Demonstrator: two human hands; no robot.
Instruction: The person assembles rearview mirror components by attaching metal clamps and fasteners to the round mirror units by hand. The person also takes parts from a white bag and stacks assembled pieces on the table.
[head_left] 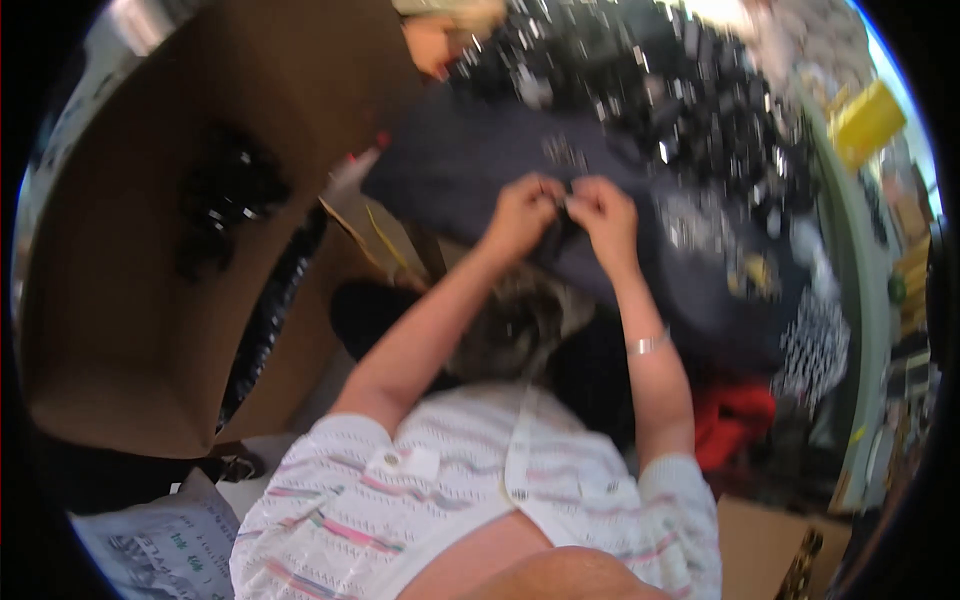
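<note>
My left hand [522, 215] and my right hand [608, 222] meet over the near edge of a dark grey cloth [455, 150]. The fingers of both are pinched together around a small dark piece with a pale spot; blur hides what kind of thing it is. Just beyond the hands lies a little group of small shiny bits [565, 152]. A loose heap of glossy black pieces [680, 110] covers the far side of the cloth. To the right of my right hand lie silvery small parts [695, 225] and a few gold-coloured ones [755, 275].
A large open cardboard box [120, 340] stands at the left, with black shiny pieces [235, 185] inside. At the right rim are a yellow container [866, 125] and a pale green edge [862, 330]. Something red [735, 415] sits below the cloth. A printed bag [165, 545] lies lower left.
</note>
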